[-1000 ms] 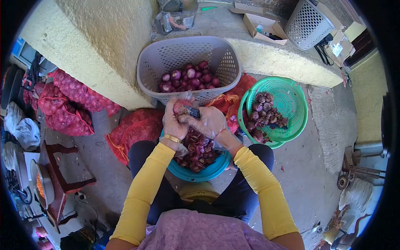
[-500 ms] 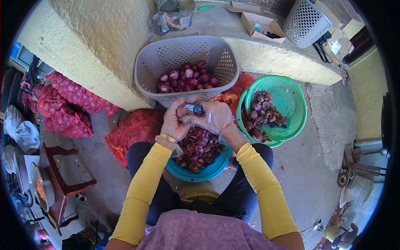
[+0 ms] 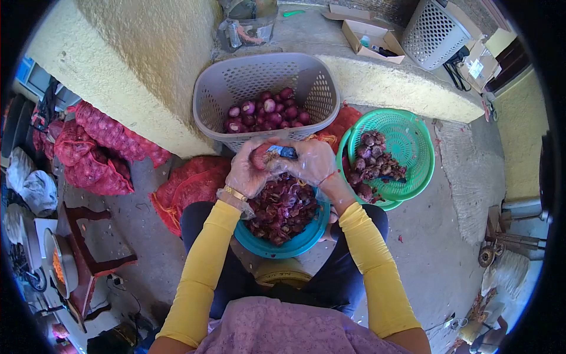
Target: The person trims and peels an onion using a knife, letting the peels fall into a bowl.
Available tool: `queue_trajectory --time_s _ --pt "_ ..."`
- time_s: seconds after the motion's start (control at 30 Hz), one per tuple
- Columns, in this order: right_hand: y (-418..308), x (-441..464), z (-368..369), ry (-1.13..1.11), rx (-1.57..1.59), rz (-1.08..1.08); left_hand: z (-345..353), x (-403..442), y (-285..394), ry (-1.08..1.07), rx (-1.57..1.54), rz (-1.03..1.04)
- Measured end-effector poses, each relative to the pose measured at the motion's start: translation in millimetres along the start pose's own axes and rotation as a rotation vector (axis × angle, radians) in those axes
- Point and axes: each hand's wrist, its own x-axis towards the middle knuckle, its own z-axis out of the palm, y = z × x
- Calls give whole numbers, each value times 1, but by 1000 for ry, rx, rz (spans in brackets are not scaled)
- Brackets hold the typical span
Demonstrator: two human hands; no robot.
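My left hand (image 3: 243, 172), in a clear plastic glove, is closed around a red onion (image 3: 260, 157). My right hand (image 3: 313, 162), gloved the same way, grips a small knife (image 3: 285, 151) with a blue and dark part showing, held against the onion's side. Both hands meet above a teal basin (image 3: 247, 243) heaped with onion skins (image 3: 280, 212). Just beyond them stands a grey perforated basket (image 3: 206, 100) with peeled purple onions (image 3: 268, 112) in it. The fingertips around the knife are partly hidden.
To the right, green colanders (image 3: 420, 147) hold unpeeled onions (image 3: 371, 156). Red mesh sacks (image 3: 194, 186) of onions lie to the left. A yellow wall (image 3: 135, 65) rises at the left, and a ledge (image 3: 401, 85) carries an open cardboard box (image 3: 371, 42). A wooden stool (image 3: 88, 259) is at lower left.
The onion and knife have shifted slightly in my hands, with more of the onion's pale end showing. Both hands stay above the basin.
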Motion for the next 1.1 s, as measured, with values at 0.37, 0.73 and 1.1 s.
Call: queue_trajectory --time_s 0.37,0.73,1.1 --pt "-8 -6 17 17 15 89 -7 5 -20 88 -91 162" --pt "-3 -4 22 16 89 83 10 4 -13 -2 -37 204" --pt "-12 -5 18 -27 57 27 -11 4 -24 131 -77 137"
